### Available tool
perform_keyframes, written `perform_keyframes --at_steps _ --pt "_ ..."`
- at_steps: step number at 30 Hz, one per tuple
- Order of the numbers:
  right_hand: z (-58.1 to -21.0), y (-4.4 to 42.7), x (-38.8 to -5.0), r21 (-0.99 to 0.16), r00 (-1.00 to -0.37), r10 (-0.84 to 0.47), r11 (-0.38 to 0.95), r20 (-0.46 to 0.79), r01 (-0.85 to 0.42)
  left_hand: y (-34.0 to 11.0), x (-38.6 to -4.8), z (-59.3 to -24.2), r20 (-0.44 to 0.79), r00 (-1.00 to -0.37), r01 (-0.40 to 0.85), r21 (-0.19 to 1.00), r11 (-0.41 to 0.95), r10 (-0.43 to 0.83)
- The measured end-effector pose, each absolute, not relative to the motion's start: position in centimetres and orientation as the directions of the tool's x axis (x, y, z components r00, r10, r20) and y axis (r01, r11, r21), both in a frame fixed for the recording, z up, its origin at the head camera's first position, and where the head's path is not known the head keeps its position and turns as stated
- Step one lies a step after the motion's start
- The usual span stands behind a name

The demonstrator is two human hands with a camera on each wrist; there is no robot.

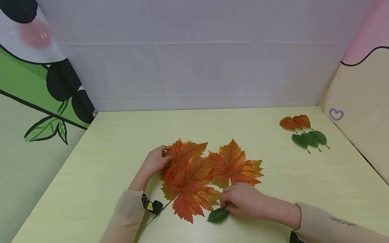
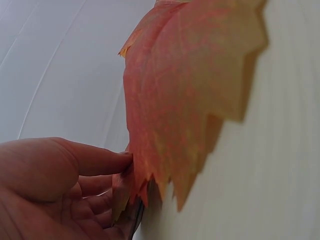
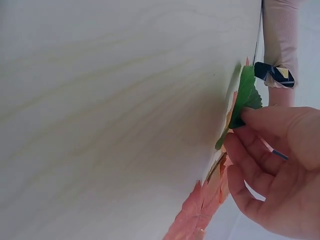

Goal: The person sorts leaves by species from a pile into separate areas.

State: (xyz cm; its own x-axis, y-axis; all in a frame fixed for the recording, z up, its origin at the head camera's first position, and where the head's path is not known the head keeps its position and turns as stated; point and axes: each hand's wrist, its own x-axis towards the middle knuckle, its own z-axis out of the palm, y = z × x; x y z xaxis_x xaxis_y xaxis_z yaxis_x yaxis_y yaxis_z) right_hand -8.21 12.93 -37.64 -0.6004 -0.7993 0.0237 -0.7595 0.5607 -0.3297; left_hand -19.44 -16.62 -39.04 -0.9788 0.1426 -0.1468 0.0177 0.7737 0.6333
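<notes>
Orange-red maple leaves overlap near the middle of the table, a large front one [image 1: 192, 185] with its dark stem [image 1: 156, 216] running toward the lower left. My left hand [image 1: 154, 161] pinches the left edge of the maple leaf behind it [image 1: 179, 151]; in the left wrist view the thumb [image 2: 107, 161] presses that edge while other fingers are partly hidden. On the right lies another maple leaf [image 1: 232, 165], its base partly behind my right hand [image 1: 247, 202]. Between thumb and fingertips, the right hand holds a small green serrated leaf [image 1: 218, 215], seen side-on in the right wrist view.
At the table's far right, several small leaves lie in two rows: orange ones [image 1: 294, 123] behind green ones [image 1: 310, 139]. A pale cloth wall [image 1: 192, 74] stands behind the light wooden table [image 1: 86, 177]; printed panels flank both sides.
</notes>
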Motion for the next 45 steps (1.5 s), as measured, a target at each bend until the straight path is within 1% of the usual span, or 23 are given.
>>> perform_keyframes --at_steps 4,7,11,15,22,28,36,45 --pt "-37.6 13.2 -8.1 -0.334 -0.600 -0.799 0.557 0.034 -0.760 -16.5 -19.4 -39.0 -0.151 -0.978 0.015 0.630 0.777 0.142" --pt "-37.5 13.5 -8.1 -0.363 -0.610 -0.792 0.559 0.033 -0.745 -16.4 -19.4 -39.0 -0.151 -0.978 0.015 0.627 0.779 0.141" --pt "-37.5 14.2 -8.0 -0.397 -0.641 -0.767 0.587 0.004 -0.705 -16.4 -19.4 -39.0 -0.150 -0.978 0.017 0.629 0.777 0.143" --pt "-37.4 15.2 -8.1 -0.390 -0.673 -0.739 0.627 -0.025 -0.674 -16.4 -19.3 -38.9 -0.149 -0.978 0.018 0.631 0.776 0.144" --pt "-36.7 17.3 -8.7 -0.427 -0.707 -0.703 0.666 -0.081 -0.612 -16.5 -19.4 -38.9 -0.140 -0.979 0.031 0.627 0.779 0.151" --pt "-36.0 19.1 -9.6 -0.412 -0.743 -0.664 0.703 -0.088 -0.580 -16.7 -19.5 -39.2 -0.120 -0.981 0.050 0.613 0.789 0.155" --pt "-35.6 22.0 -11.4 -0.415 -0.805 -0.592 0.744 -0.047 -0.523 -16.8 -19.6 -39.2 -0.118 -0.980 0.058 0.610 0.790 0.163" --pt "-36.1 25.5 -14.5 -0.454 -0.901 -0.432 0.812 -0.041 -0.368 -16.7 -19.6 -39.2 -0.131 -0.980 0.042 0.609 0.792 0.152"
